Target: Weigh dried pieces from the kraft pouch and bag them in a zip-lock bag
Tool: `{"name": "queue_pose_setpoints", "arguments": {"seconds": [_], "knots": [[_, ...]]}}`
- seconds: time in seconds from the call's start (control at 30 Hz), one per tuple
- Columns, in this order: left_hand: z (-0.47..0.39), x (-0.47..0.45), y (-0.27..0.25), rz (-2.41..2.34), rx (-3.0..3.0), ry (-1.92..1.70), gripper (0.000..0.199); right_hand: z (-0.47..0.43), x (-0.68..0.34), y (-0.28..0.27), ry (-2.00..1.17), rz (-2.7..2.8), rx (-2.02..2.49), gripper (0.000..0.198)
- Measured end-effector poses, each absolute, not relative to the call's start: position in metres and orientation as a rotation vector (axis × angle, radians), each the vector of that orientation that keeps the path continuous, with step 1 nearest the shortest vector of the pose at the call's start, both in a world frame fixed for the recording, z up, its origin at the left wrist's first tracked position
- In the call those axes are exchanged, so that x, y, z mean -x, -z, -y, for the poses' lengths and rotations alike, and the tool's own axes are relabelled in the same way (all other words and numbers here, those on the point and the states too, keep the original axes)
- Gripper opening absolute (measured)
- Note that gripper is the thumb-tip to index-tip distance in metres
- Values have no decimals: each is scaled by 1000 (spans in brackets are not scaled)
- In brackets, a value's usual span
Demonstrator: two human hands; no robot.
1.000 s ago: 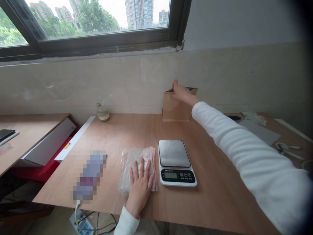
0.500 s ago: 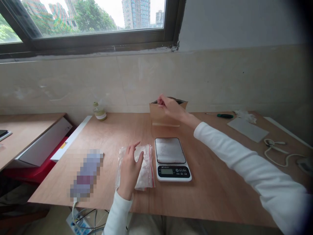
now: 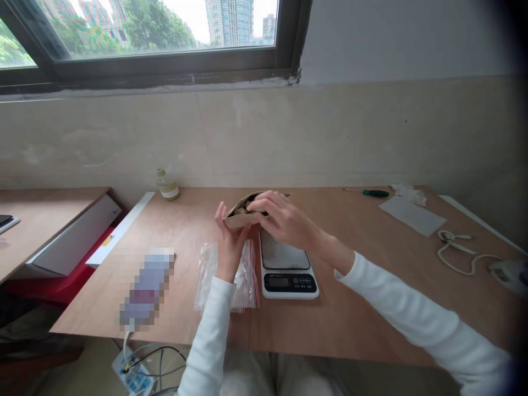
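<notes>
A brown paper bag (image 3: 238,221) is tilted towards me above the table, its mouth open. Inside it show several brownish, rounded lumps (image 3: 242,210), too small to name. My left hand (image 3: 231,242) grips the bag's left end, thumb in front and fingers round the edge. At the right side of the mouth, my right hand (image 3: 284,220) has its thumb on the front edge and its fingers over the opening; their tips are partly hidden. Below the hands lies a white kitchen scale (image 3: 291,286), next to clear zip bags (image 3: 247,275) with red seal strips.
A phone-like pixelated object (image 3: 146,289) with a cable lies at left. Near the wall stands a small bottle (image 3: 168,186). At right are a green-handled screwdriver (image 3: 375,193), a white sheet (image 3: 412,215) and a white cord (image 3: 457,253). The table's front edge is close to me.
The paper bag has come from the back of the table towards me and tilted. My left hand has left the zip bags and taken hold of it; my right hand came nearer with it.
</notes>
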State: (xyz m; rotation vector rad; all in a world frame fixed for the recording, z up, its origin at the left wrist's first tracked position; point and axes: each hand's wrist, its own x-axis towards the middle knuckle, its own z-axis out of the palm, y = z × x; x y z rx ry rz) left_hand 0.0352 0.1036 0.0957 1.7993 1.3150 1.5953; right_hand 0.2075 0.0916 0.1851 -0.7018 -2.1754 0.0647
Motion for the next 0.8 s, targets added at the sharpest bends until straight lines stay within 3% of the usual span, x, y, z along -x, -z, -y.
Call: {"name": "queue_pose_setpoints", "arguments": {"seconds": [0.13, 0.33, 0.8], "knots": [[-109, -32, -90, -1388, -1786, -1590, 55, -41, -248, -141, -131, 2040, 996, 27], [-111, -29, -83, -1463, -1770, -1544, 56, 15, -280, -68, -333, 2063, 1345, 41], [-113, -33, -68, -1485, -1727, -1506, 61, 21, -262, -59, -75, 2363, 1625, 38]]}}
